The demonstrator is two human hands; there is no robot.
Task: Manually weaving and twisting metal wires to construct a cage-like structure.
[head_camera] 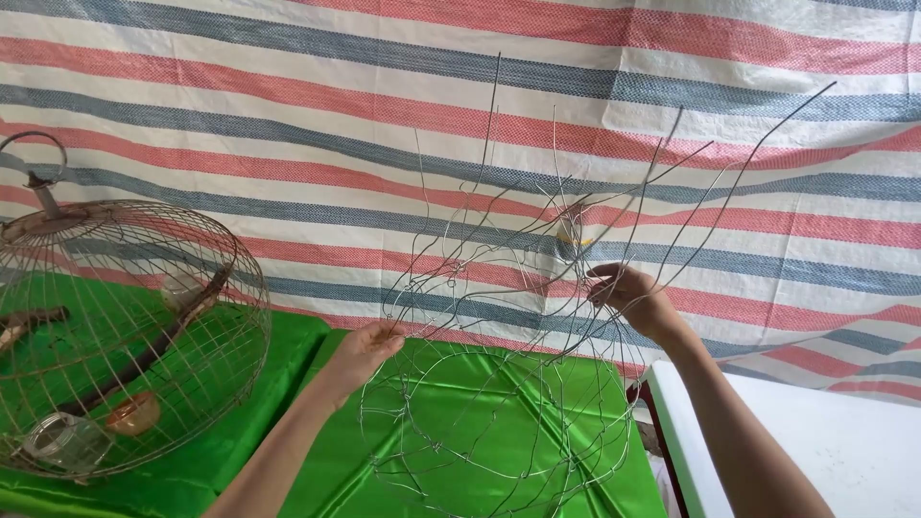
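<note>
A striped tarp (288,115) in red, blue and white fills the whole background. Below it, green satin cloth (460,384) covers the table from nine o'clock through six, and a white surface (844,441) sits at four o'clock. At nine o'clock stands a finished domed wire cage (134,336) with a perch, a small orange cup and a glass jar inside.

Dead centre, held up above the green cloth, is the unfinished wire frame (499,384) — loose rings low down, long free wire ends fanning toward one o'clock. The left hand (369,345) pinches the rim at eight o'clock of the frame; the right hand (633,297) is curled shut around a few upright wires at three o'clock.

Those free ends look springy and sharp — a slackened grip could likely let them whip toward the face or scratch a forearm, and uneven pulling might distort the rings.
</note>
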